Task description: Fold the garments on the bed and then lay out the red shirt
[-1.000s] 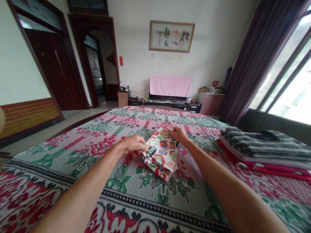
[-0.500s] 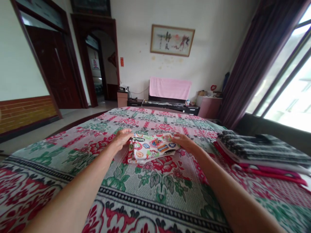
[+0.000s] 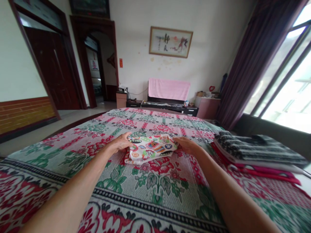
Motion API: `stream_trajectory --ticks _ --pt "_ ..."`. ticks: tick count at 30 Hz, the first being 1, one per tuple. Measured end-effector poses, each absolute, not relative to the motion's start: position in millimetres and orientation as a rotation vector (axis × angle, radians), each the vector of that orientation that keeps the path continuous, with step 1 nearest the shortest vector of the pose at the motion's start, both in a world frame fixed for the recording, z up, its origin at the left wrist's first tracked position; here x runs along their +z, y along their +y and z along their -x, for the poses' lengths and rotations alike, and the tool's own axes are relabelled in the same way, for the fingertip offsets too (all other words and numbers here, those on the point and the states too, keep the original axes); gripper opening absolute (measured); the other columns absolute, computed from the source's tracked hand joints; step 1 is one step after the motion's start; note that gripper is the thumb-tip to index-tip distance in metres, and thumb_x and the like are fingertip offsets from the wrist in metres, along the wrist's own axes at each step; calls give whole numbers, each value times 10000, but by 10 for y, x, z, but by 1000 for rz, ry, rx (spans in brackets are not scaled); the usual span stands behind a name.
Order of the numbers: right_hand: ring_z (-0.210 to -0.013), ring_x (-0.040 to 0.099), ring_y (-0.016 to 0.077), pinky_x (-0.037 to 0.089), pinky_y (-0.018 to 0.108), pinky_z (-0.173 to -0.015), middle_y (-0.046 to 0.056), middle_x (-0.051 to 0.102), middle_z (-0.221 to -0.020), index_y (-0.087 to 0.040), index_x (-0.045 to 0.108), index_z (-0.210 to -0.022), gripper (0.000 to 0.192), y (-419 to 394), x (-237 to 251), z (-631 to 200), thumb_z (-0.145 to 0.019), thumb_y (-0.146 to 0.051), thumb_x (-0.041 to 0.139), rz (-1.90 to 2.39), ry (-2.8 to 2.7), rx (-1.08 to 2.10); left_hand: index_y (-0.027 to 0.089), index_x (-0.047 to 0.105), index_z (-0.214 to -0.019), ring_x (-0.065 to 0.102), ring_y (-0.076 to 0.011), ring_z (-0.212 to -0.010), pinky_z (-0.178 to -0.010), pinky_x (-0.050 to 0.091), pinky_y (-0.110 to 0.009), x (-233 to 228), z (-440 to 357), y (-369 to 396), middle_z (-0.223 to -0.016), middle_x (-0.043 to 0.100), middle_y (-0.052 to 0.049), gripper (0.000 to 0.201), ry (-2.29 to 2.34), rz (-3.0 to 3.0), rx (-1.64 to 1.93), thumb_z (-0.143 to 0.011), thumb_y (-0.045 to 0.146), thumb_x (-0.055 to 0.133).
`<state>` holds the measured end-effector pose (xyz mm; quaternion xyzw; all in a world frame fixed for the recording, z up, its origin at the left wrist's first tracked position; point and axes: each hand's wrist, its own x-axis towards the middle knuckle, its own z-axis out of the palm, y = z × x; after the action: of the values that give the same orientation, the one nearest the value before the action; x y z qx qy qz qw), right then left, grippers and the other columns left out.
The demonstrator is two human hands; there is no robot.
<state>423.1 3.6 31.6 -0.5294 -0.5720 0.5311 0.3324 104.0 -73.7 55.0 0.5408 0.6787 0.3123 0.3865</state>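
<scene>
A white folded cloth (image 3: 150,149) with colourful cartoon badges lies on the flowered bedspread (image 3: 155,191); whether it is a garment I cannot tell. At its left end, my left hand (image 3: 121,142) is closed on the edge, with the thumb toward me and the fingers at the far side. My right hand (image 3: 186,145) grips the opposite end, its fingertips partly hidden behind the fabric. Between the two hands the cloth's near edge hangs a little loose and its left corner spreads toward me.
To the right sits a stack of folded clothes, a black-and-white knit (image 3: 255,149) on top and red fabric (image 3: 267,171) below. Beyond the bed stands a low black cabinet (image 3: 190,111) with a pink cloth (image 3: 168,89) over something. A purple curtain (image 3: 257,58) hangs by the window.
My left hand has drawn slightly lower and closed further over the cloth's left end. My right fingers have curled more around the right end, and the cloth's top looks more bunched.
</scene>
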Motion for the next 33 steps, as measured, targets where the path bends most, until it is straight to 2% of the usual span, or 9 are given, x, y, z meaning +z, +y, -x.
stream_trajectory --ticks 3,8,14,16,19,23,25,29,33 --pt "-596 656 163 555 271 -566 64 690 -705 -152 618 -788 195 12 352 -4235 -879 -288 511 1408 -1454 1477 206 335 -1455 518 -94 -501 -466 378 -198 508 -1017 -702 -777 650 -2 915 1750 -1381 832 -621 176 710" --pt "-541 603 118 508 207 -526 24 642 -631 -158 597 -727 158 -8 393 -4257 -856 -208 520 1541 -1499 1266 212 300 -1453 562 -119 -529 -513 447 -213 535 -1006 -718 -664 618 31 931 1766 -1226 777 -625 227 727" --pt "-465 527 79 431 159 -471 -21 601 -550 -148 618 -672 130 19 363 -4275 -793 -133 574 1584 -1613 1204 187 434 -1373 570 -120 -524 -498 450 -211 508 -992 -690 -680 642 13 840 1817 -1257 790 -596 214 752" --pt "-463 525 80 423 163 -463 -14 616 -564 -150 633 -685 127 31 353 -4274 -800 -177 584 1579 -1648 1201 182 465 -1353 567 -116 -519 -496 445 -207 470 -966 -656 -670 642 19 807 1817 -1244 846 -598 206 750" --pt "-445 516 86 405 173 -430 12 624 -569 -158 620 -653 247 44 341 -4263 -839 -310 562 1574 -1657 1138 160 477 -1348 581 -115 -533 -496 435 -197 431 -944 -621 -658 650 22 788 1785 -1224 969 -608 201 744" --pt "-345 396 63 285 172 -342 -15 510 -417 -184 558 -512 388 40 341 -4205 -805 -436 600 1597 -1714 1065 143 453 -1357 573 -111 -514 -490 429 -197 439 -951 -633 -623 647 28 834 1740 -1187 1074 -590 215 771" --pt "-321 337 58 211 183 -322 -30 438 -346 -197 525 -456 415 34 355 -4159 -752 -458 652 1638 -1768 1012 146 526 -1265 575 -114 -510 -495 443 -205 457 -926 -653 -626 655 21 778 1681 -1146 1047 -553 278 812" --pt "-334 315 64 188 213 -344 -39 369 -308 -205 502 -423 439 29 383 -4078 -690 -501 685 1748 -1845 849 135 644 -848 615 -133 -544 -478 442 -205 493 -780 -682 -662 681 -46 557 1599 -1089 840 -510 544 811" --pt "-357 321 59 209 217 -367 -40 399 -335 -198 508 -423 403 32 372 -4028 -666 -435 726 1770 -1885 843 135 650 -754 572 -116 -478 -422 386 -187 496 -694 -689 -572 636 -38 568 1664 -1126 668 -504 629 778"
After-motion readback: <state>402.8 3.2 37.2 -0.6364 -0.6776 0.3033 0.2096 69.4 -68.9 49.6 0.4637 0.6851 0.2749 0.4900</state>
